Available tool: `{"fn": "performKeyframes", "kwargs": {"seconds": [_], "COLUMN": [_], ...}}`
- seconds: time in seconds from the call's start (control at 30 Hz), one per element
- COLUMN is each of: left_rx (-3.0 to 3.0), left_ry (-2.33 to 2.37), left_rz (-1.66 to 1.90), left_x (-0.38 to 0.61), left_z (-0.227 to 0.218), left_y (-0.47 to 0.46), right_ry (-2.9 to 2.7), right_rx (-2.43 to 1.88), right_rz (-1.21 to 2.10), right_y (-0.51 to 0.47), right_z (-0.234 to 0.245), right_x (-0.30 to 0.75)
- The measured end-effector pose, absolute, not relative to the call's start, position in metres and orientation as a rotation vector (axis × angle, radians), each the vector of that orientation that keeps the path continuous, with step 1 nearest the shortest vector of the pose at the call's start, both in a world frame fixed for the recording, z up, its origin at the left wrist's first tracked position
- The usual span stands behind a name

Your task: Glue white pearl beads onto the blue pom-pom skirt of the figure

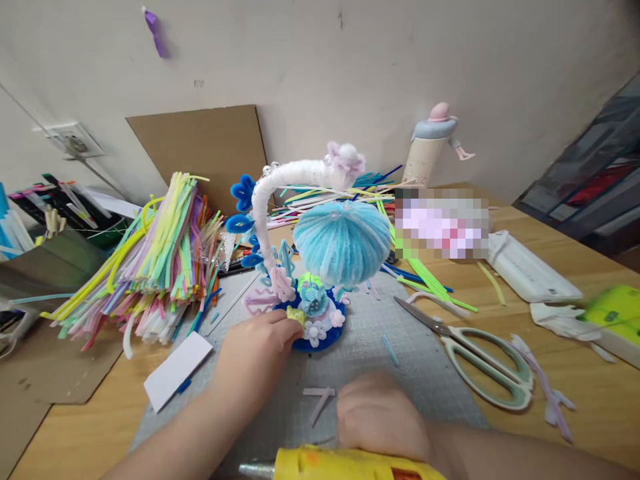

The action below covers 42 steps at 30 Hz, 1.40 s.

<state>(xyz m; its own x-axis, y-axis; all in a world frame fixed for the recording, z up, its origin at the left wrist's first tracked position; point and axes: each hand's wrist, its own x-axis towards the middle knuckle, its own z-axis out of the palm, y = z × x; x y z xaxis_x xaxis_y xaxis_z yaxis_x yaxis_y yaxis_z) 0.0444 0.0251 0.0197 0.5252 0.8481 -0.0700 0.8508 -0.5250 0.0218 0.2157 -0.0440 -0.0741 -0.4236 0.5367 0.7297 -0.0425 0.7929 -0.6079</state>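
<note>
My left hand reaches in from the lower left, its fingers closed on a small yellow-green fuzzy figure at the left of a blue oval base. On that base stand a blue fuzzy figure and pipe-cleaner flowers. A white wrapped arch rises from it, and a light-blue ribbed shade hangs over it. Curled into a fist, my right hand is low on the mat, its fingertips hidden. A yellow glue gun is directly in front of it, nozzle pointing left.
Scissors lie partly open on the right. A thick bundle of pipe cleaners is at left, beside a pen holder. Cut scraps and a white card lie on the grey mat. A bottle stands behind.
</note>
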Motion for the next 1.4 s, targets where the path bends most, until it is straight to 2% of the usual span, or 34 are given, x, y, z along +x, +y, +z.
{"fn": "performKeyframes", "kwargs": {"seconds": [0.5,0.87,1.4], "left_rx": [2.796,2.684,2.601], "left_ry": [1.432,1.552,1.535], "left_rz": [-0.128,0.002,-0.027], "left_x": [0.046,0.04,0.046], "left_z": [0.019,0.016,0.014], "left_y": [0.028,0.022,0.019], "right_ry": [-1.86,-1.878,-1.88], "right_rx": [-0.357,-0.384,-0.389], "right_rz": [0.668,0.694,0.671], "right_y": [-0.042,-0.041,-0.041], "right_z": [-0.056,-0.065,-0.071], "right_x": [0.213,0.215,0.213]}}
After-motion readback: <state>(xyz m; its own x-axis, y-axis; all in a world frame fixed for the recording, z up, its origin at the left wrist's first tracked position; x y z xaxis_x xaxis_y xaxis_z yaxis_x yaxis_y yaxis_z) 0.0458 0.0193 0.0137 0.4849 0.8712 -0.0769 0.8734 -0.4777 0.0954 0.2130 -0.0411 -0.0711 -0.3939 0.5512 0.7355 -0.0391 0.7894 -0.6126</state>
